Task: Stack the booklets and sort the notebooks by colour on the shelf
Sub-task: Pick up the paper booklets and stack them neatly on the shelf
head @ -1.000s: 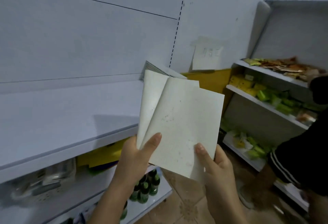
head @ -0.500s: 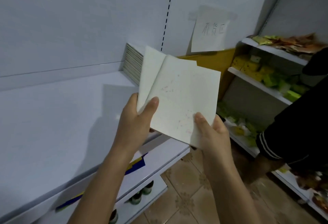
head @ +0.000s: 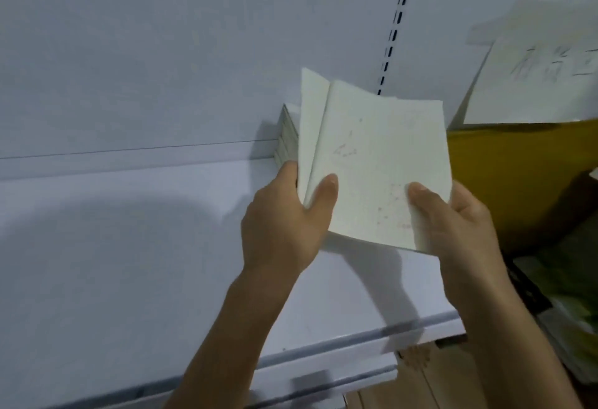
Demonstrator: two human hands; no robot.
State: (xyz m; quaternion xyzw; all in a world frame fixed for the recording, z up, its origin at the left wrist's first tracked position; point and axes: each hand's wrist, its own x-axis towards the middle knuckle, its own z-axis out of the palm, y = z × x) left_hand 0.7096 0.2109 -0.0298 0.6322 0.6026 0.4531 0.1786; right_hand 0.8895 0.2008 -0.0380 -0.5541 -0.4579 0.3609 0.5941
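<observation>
Two pale greenish-white booklets (head: 372,162) are fanned apart in front of me, above the right end of the white shelf (head: 129,246). My left hand (head: 284,221) grips their lower left corner, thumb on the front cover. My right hand (head: 453,217) pinches the lower right corner of the front booklet. Behind them a stack of booklets (head: 286,136) stands against the shelf's back wall, mostly hidden by the held ones.
A slotted upright (head: 394,23) runs down the back panel. A handwritten paper sign (head: 534,81) hangs at the right over a yellow panel (head: 517,175). Lower shelf edges (head: 323,373) and a tiled floor show below.
Both hands have carried the fanned booklets up and forward, close to the stack at the back of the shelf. The view has moved in; the person at the right is out of sight.
</observation>
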